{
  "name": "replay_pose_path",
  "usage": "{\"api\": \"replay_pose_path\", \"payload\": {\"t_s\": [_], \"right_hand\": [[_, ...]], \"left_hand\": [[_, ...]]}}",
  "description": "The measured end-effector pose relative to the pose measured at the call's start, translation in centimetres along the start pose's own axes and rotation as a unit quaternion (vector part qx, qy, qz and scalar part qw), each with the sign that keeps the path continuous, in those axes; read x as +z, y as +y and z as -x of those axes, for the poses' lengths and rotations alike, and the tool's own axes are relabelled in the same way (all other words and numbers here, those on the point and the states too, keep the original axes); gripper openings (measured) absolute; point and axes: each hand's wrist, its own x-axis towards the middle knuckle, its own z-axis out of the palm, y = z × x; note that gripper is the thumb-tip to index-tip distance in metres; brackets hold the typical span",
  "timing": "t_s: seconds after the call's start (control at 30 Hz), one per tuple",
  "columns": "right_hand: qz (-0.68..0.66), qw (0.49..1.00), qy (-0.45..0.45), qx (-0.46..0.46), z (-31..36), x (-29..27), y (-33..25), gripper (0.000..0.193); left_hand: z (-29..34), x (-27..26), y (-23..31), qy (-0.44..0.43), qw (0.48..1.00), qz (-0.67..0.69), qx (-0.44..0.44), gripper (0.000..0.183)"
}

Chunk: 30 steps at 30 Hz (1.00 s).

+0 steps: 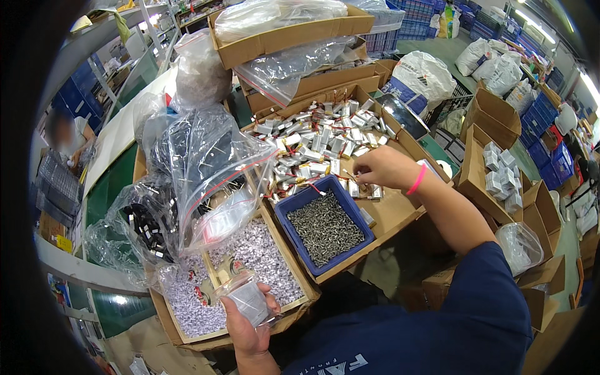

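Observation:
My left hand [249, 331] is closed on a small clear plastic bag [249, 302] with a flat, pale grey rectangular piece inside. It is above a shallow wooden tray [250, 315] of tiny white and lilac parts. My right hand [386, 167] reaches into a cardboard box, its fingers pinched together at the near edge of a heap of silver pouch batteries [325, 134] with red wires. What those fingers hold, if anything, is hidden. Just left of that hand, a blue plastic bin [282, 220] full of small metal screws [324, 230] stands in the box.
Clear bags [212, 156] with black parts crowd the left. Stacked cardboard boxes [300, 34] rise behind the batteries. At right, an open carton holds white blocks [502, 175]; white sacks [422, 78] stand farther back. Another person [74, 134] sits at far left.

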Motion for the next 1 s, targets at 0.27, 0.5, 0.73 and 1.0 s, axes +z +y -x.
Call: {"api": "replay_pose_path", "payload": {"t_s": [0.27, 0.5, 0.73, 1.0], "right_hand": [[-0.052, 0.999, 0.0, -0.006, -0.8, -0.6, 1.4, 0.048], [0.123, 0.989, -0.086, -0.008, -0.1, 1.1, 1.0, 0.038], [0.154, 0.98, -0.094, 0.083, 0.7, 0.9, -1.3, 0.038], [0.053, 0.994, -0.09, 0.031, 1.4, 1.8, 0.6, 0.034]], "left_hand": [[0.1, -0.2, 0.3, 0.007, 1.0, 0.005, 0.002, 0.061], [-0.2, 0.6, 0.0, 0.026, 0.999, -0.002, -0.021, 0.062], [0.1, 0.5, 0.1, 0.037, 0.999, -0.013, -0.017, 0.07], [0.7, 0.5, 0.0, 0.044, 0.999, -0.005, 0.005, 0.068]]}}
